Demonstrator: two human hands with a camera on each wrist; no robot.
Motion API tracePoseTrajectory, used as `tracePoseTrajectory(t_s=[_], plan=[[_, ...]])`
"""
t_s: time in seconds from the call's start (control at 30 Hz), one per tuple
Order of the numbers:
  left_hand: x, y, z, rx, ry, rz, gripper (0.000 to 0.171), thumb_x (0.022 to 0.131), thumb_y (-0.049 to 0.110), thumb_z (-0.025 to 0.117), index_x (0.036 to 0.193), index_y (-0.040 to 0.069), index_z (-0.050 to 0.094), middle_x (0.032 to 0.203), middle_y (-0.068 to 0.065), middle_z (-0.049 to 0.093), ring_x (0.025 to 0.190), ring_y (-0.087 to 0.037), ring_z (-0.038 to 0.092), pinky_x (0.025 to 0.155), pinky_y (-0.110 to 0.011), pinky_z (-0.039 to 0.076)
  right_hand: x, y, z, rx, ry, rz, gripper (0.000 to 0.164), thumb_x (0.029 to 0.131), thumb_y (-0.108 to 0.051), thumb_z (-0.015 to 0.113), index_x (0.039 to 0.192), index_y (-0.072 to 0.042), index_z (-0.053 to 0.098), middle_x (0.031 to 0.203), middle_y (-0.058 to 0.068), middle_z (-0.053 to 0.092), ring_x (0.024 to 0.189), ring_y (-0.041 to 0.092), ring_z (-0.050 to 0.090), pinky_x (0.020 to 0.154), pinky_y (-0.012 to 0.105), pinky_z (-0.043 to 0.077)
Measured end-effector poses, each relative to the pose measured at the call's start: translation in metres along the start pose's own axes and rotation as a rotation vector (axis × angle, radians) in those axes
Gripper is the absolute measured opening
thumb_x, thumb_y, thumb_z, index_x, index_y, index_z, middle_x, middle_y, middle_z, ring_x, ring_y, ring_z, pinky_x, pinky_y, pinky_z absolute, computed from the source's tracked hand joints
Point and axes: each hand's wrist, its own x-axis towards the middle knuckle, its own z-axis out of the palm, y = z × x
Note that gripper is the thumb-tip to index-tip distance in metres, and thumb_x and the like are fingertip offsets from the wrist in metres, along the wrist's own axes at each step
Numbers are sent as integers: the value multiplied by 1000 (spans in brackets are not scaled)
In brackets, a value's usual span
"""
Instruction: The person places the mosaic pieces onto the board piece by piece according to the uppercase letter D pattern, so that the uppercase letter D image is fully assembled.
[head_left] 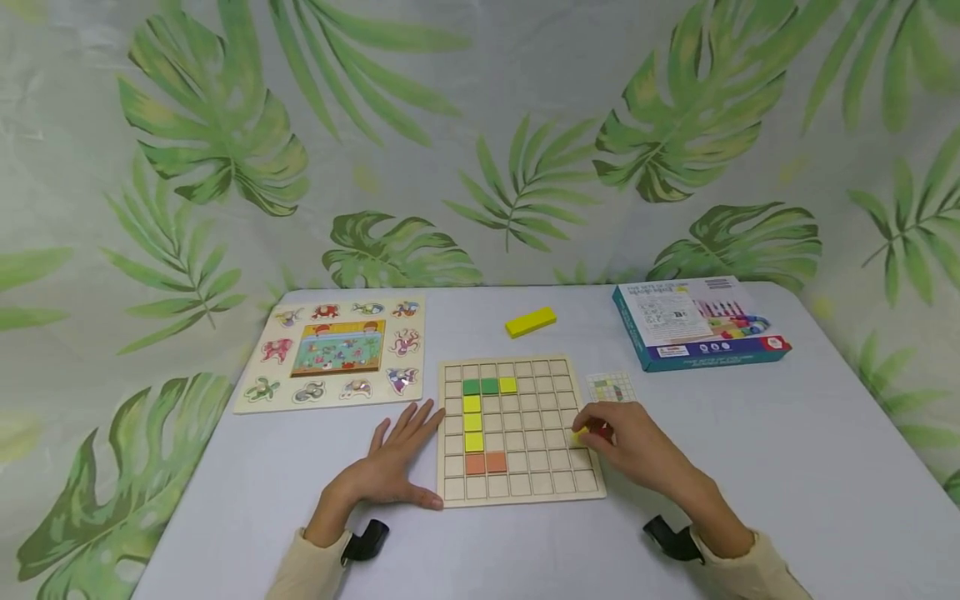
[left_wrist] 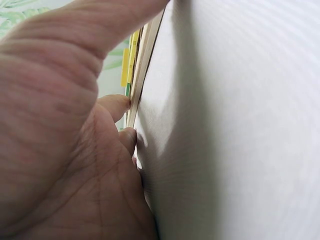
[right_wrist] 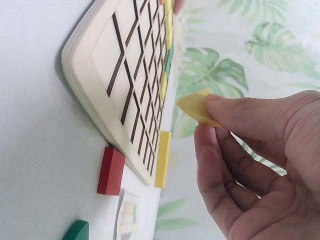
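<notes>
A wooden grid board (head_left: pixel 542 423) lies flat in front of me. Green tiles (head_left: pixel 480 387), yellow tiles (head_left: pixel 472 422) and orange tiles (head_left: pixel 485 463) fill several cells on its left side. My left hand (head_left: pixel 392 468) lies along the board's left edge, fingers extended, with thumb and fingertips touching the rim. Above the board's right side, my right hand (head_left: pixel 637 442) pinches a small yellow tile (right_wrist: pixel 200 106) between thumb and fingers. Beside the right edge lies a red block (right_wrist: pixel 111 171), mostly hidden by that hand in the head view.
A pattern card (head_left: pixel 611 387) lies right of the board. Behind the board is a yellow bar (head_left: pixel 530 322). At the back left sits a sea-animal puzzle board (head_left: pixel 405 392); a boxed set (head_left: pixel 701 325) is back right. A green piece (right_wrist: pixel 77 231) shows in the right wrist view.
</notes>
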Motion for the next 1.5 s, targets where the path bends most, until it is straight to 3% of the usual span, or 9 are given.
tracePoseTrajectory(t_s=[0.4,0.73,1.0,1.5], plan=[[2,0,2,-6,-10,-2,124,68,46,90,162,13,16,170,-11,2,156,-37,-7,117,-65,-7,7,-6,9,133,-82,-93,18,91,-8,72,108,-12,76,105,-2,74,83,5,61,74,21,55],[2,1,1,-16,-8,9,124,68,45,91,161,11,17,170,-13,3,155,-39,-6,116,-68,-7,24,-18,37,237,-131,-103,14,89,-6,73,102,-10,76,97,-2,75,80,5,65,72,22,55],[2,2,-1,-10,-8,6,124,67,45,91,161,11,18,170,-13,3,155,-39,-6,116,-68,-6,25,-24,57,197,-73,-103,13,87,-2,74,97,-8,77,92,-1,74,76,5,63,72,21,56],[-1,3,-2,-21,-2,-7,125,67,45,91,162,12,17,170,-13,3,155,-39,-6,117,-66,-8,27,-35,65,90,-25,-59,16,80,-2,81,95,-7,78,87,-2,70,71,6,56,65,19,52]])
